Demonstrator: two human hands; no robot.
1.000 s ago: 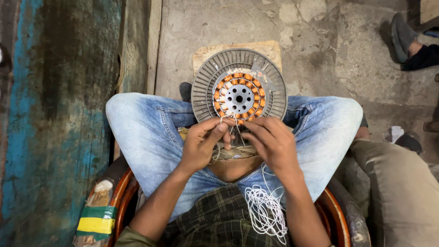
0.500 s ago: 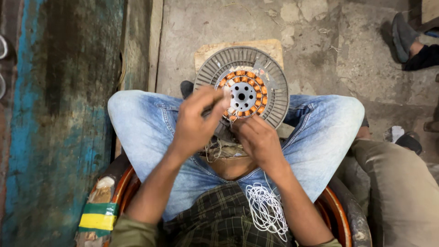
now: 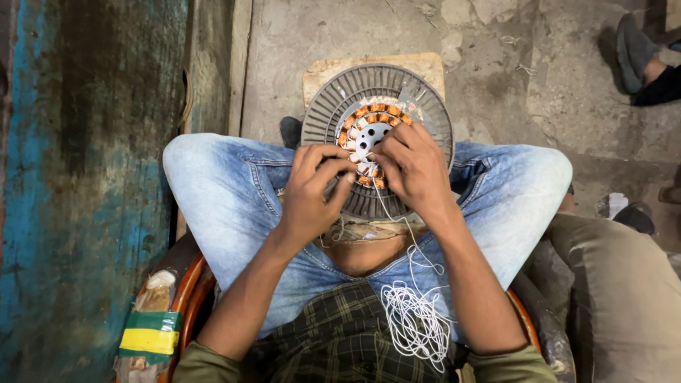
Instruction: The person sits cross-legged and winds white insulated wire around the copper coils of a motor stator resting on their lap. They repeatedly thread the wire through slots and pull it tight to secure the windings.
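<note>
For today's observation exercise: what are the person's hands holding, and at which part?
Both the left hand and right hand grip the motor stator at the near edge of its copper-wound ring, where the white thread leads.

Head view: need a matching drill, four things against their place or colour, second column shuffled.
Things:
1. coil ring
2. white thread bundle
3. wooden board
4. taped chair arm

Descriptions:
A. under the finned disc, on the concrete
B. orange-copper, around the hub
C. green and yellow bands
D. lying loose on the lap

Pairs: 1-B, 2-D, 3-A, 4-C

Ribbed grey metal stator (image 3: 333, 113), glossy copper coils (image 3: 376, 110), white string (image 3: 415, 323)
</note>
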